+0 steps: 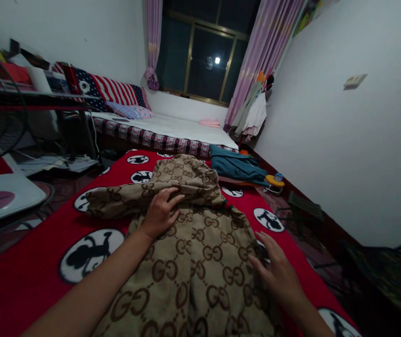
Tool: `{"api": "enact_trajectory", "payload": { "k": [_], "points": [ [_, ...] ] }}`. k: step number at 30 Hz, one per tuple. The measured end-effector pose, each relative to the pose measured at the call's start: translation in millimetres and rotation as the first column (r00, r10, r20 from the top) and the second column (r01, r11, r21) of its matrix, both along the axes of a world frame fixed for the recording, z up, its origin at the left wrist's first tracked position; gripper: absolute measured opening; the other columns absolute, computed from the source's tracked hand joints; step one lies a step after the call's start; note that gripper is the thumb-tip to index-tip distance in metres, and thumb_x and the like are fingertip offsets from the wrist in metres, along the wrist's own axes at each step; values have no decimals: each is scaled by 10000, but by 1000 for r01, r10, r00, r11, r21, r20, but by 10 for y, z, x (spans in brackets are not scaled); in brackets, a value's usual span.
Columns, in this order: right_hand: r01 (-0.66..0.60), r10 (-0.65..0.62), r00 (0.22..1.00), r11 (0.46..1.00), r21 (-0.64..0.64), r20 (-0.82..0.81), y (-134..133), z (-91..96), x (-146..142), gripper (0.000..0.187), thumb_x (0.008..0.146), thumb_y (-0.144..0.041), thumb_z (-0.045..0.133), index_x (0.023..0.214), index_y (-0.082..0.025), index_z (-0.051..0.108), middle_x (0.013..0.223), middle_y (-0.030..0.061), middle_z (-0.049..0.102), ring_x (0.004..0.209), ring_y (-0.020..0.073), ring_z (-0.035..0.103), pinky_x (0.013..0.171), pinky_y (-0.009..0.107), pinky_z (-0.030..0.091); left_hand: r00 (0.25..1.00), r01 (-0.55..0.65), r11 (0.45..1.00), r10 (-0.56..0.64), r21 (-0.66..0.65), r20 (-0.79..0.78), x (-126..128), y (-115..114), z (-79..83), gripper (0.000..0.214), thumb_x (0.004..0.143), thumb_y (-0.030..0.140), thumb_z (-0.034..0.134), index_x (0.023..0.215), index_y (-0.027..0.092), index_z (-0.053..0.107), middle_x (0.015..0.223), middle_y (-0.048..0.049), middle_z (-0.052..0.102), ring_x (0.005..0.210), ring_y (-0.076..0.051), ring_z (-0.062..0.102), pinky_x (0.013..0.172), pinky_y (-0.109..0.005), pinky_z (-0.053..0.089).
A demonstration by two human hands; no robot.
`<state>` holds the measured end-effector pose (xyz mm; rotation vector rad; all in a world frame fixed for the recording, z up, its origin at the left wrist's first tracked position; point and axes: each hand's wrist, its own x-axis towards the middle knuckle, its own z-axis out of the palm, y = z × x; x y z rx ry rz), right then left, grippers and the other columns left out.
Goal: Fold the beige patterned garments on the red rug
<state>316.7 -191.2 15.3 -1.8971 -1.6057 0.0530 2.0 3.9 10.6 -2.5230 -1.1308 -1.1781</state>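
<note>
A tan GG-monogram jacket [214,243] lies spread on a red blanket [21,290] printed with black figures in white circles, with a line running lengthwise down its middle and its far end bunched up. One sleeve [116,200] crosses the jacket's upper part and sticks out past its left edge onto the blanket. The left hand [161,213] rests on this sleeve near the jacket's middle, its fingers spread and loosely bent, clenching no visible fold. The right hand [278,269] is at the jacket's right edge, fingers released and thumb apart, with no cloth between them; whether its fingertips touch the fabric I cannot tell. Beyond the jacket's far end on the right lies a folded teal garment [237,164]; farther beyond the jacket stand a bed [182,124] with a white top and a window [209,61] between purple curtains [260,42]. Right of the jacket, off the blanket, is a folding stool [304,208]; well left of it, a cluttered desk [63,100].
</note>
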Motion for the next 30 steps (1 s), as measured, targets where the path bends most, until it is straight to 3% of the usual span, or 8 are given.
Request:
{"api": "enact_trajectory", "payload": {
  "k": [4,10,15,18,23,25,28,30],
  "points": [
    [-3,-46,971,979,-205,-236,-188,-61,25,734,758,-506,611,1397,-191,433,1308,143,587,1190,296,575,1008,467,465,992,-100,994,96,-47,-81,6,32,-29,561,824,315,606,1365,229,485,1446,-119,405,1321,-301,378,1080,-453,358],
    [-149,68,887,978,-144,-457,-244,-28,-197,724,749,-440,611,1401,-187,425,1402,139,517,1291,267,497,1088,470,388,970,-222,969,209,-111,-122,29,130,-116,644,822,241,566,1442,206,397,1431,-126,435,1243,-299,463,1021,-419,419],
    [-211,122,858,969,-126,-499,-178,72,-305,747,730,-395,630,1414,-176,423,1413,138,505,1312,267,471,1113,479,349,971,-204,967,180,-151,-158,18,231,-88,482,845,191,492,1312,272,580,1223,-79,602,1088,-258,564,926,-372,478],
    [-254,169,824,963,-86,-541,-118,204,-349,713,753,-362,632,1416,-194,429,1420,120,503,1320,254,463,1115,459,352,977,-194,953,165,-234,-138,-46,348,135,447,836,139,453,1201,284,666,1130,-39,665,1010,-218,611,848,-309,503],
    [-416,277,732,905,-87,-622,-80,488,-646,742,789,-349,641,1464,-224,361,1349,113,566,1240,257,537,1048,444,427,953,-299,941,288,-157,-91,-250,642,860,413,841,118,460,1173,229,679,1119,-36,680,1020,-208,600,870,-309,479],
    [-529,324,654,842,-107,-683,-81,574,-836,782,810,-372,638,1496,-223,293,1219,111,639,1070,233,636,930,405,510,937,-348,927,340,-142,-82,-374,764,1120,397,867,127,443,1185,204,668,1119,-54,668,1028,-219,592,887,-339,468],
    [-736,441,499,670,-96,-746,-13,639,-1092,720,832,-404,637,1472,-237,352,1085,91,683,881,199,681,764,346,556,902,-431,890,418,-151,-111,-584,886,1322,353,895,147,434,1151,165,677,1111,-59,654,1053,-238,578,929,-379,449],
    [-744,564,527,667,-25,-635,111,612,-1213,520,874,-388,586,1370,-249,512,1116,95,679,957,210,669,820,360,546,878,-476,865,457,-158,-145,-688,910,1328,326,890,134,442,1102,124,690,1099,-67,648,1086,-267,556,957,-423,433]
  ]
}}
